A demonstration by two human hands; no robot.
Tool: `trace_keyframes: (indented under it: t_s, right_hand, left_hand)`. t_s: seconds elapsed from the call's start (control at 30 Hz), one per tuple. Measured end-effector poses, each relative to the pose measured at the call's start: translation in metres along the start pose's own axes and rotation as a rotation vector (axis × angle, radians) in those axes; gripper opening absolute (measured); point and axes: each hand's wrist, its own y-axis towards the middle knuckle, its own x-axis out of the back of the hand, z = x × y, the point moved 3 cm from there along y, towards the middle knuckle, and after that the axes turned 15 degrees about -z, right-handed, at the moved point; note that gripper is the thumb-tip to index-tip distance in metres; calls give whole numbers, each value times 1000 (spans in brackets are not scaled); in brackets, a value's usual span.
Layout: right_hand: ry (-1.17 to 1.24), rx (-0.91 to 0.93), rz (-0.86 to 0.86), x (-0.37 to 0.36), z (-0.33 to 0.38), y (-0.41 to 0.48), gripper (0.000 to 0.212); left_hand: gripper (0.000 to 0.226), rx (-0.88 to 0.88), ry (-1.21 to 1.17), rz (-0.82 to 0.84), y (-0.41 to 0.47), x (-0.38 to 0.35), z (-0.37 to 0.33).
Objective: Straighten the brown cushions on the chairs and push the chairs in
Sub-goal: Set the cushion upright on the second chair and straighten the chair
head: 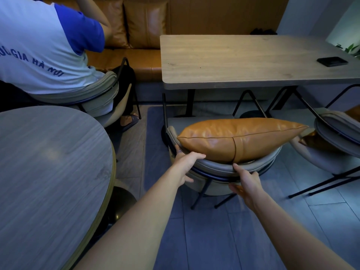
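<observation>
Grey tile floor (224, 240); rectangular wood table (243, 59) far centre, round table (48, 172) near left, tan bench (136, 61) along the far wall. Seated person (39, 45) far left. Grey chair (218, 168) sits at the rectangular table's near edge, brown cushion (237, 139) leaning on its backrest. Left hand (185, 162) and right hand (245, 182) both curl around the backrest rim, just below the cushion. Second chair (335, 137) right.

Two bare forearms, no sleeves; a thin ring (179, 151) on a left grip (185, 162) finger.
</observation>
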Motion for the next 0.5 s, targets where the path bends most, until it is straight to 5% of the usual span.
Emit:
trace_keyframes:
  t_s: [0.5]
  right_hand:
    - [186,-169,-166,-34,-7,-12,100]
  left_hand:
    - [112,-87,68,-159,-9,-23,5]
